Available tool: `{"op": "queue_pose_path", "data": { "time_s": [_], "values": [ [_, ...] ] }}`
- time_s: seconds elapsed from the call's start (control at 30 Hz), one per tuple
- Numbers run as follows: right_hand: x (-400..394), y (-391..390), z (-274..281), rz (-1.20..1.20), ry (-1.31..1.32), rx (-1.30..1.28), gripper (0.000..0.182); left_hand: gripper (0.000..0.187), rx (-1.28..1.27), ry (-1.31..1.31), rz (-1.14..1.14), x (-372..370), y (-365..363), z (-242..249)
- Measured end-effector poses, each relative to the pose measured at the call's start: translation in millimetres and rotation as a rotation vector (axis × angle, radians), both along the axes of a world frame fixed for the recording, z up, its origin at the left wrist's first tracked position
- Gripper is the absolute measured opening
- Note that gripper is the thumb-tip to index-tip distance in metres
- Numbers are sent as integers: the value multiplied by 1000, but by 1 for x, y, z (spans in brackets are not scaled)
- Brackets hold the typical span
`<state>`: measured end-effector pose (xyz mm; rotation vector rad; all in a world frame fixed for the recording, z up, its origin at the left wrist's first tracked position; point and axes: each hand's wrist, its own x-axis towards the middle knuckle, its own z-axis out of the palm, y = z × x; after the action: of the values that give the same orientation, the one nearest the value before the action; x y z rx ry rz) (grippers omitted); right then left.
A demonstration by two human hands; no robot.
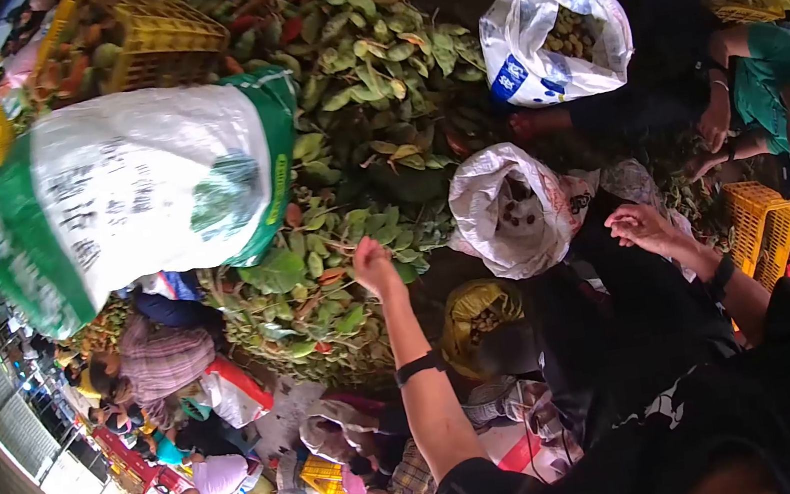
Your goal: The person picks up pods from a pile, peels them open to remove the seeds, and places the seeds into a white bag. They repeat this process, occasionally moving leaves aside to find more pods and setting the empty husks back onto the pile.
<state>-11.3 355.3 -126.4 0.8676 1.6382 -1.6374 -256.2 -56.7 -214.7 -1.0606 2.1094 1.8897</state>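
My left hand (376, 267) reaches over a heap of green leafy branches (295, 291), its fingers curled closed beside a thin twig. Whether anything is inside those fingers is hidden. My right hand (643, 226) hovers above my dark clothing, fingers loosely bent and apart, with nothing visible in them. Between my hands stands an open white woven sack (505, 242) with a few small round brown fruits at its bottom. Below it, a yellow bag (463, 338) holds more small round brownish pieces.
A large white-and-green sack (153, 180) lies at upper left, near a yellow crate (169, 41). Another white sack (512, 38) of round fruits stands at upper right. A co-worker in green (765, 79) handles branches at right, near yellow crates (755, 222). Several people sit at lower left.
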Motion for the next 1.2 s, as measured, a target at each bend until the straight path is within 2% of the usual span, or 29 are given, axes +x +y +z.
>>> {"op": "queue_pose_path", "data": {
  "time_s": [0.07,0.1,0.17,0.2,0.23,0.27,0.33,0.37,0.4,0.43,0.47,0.53,0.57,0.63,0.67,0.73,0.8,0.83,0.9,0.97,1.0,1.07,1.1,1.13,1.17,1.2],
  "values": [
    [-15,-18,-9,63,29,8,20,16,-70,-45,-125,8,24,-43],
    [-23,-28,-10,123,40,16,19,16,-71,-79,-118,6,30,-67],
    [-45,-42,-7,259,97,53,17,22,-98,-99,-351,-8,44,-120],
    [-58,-50,-4,334,138,77,16,24,-237,-70,-465,-17,46,-157],
    [-54,-52,-17,427,345,130,14,26,-373,-33,-581,-28,51,-188],
    [-57,-53,-22,465,346,124,16,31,-573,56,-649,-39,65,-201],
    [-55,-55,-40,515,431,168,20,46,-951,235,-755,-62,99,-201],
    [-53,-55,-48,539,399,190,19,51,-1055,132,-795,-71,109,-207],
    [-55,-53,-53,533,386,199,20,48,-1217,193,-902,-79,112,-216],
    [-52,-48,-64,540,341,221,20,48,-1026,-158,-999,-92,116,-225],
    [-55,-44,-68,548,327,247,21,40,-1041,-176,-1012,-93,113,-231],
    [-55,-38,-67,605,255,290,19,30,-918,185,-862,-86,93,-246],
    [-55,-37,-67,603,266,292,19,30,-931,192,-862,-87,91,-233],
    [-62,-36,-62,573,298,280,18,25,-531,245,-603,-77,92,-182],
    [-70,-36,-59,531,330,251,16,27,-559,289,-630,-71,94,-151],
    [-100,-39,-45,472,413,162,14,28,-316,255,-521,-55,90,-108],
    [-128,-48,-34,413,493,146,11,28,44,257,-351,-43,92,-60],
    [-145,-51,-25,382,488,117,11,29,119,208,-313,-38,94,-36],
    [-173,-63,-4,348,490,89,12,28,434,185,-258,-21,99,3],
    [-194,-72,14,247,558,67,25,29,660,113,-217,-5,101,32],
    [-201,-78,20,244,566,74,25,30,759,62,-180,3,104,47],
    [-205,-90,23,193,601,265,48,30,800,76,-185,19,114,72],
    [-200,-94,14,189,601,278,48,30,926,44,-118,27,116,83],
    [-191,-100,-1,60,371,-56,57,29,1051,6,-51,36,118,94],
    [-190,-102,2,-71,138,-383,65,27,1069,-22,-27,46,123,104],
    [-183,-101,8,-76,146,-369,65,27,1082,-20,-37,54,126,111]
  ]
}}
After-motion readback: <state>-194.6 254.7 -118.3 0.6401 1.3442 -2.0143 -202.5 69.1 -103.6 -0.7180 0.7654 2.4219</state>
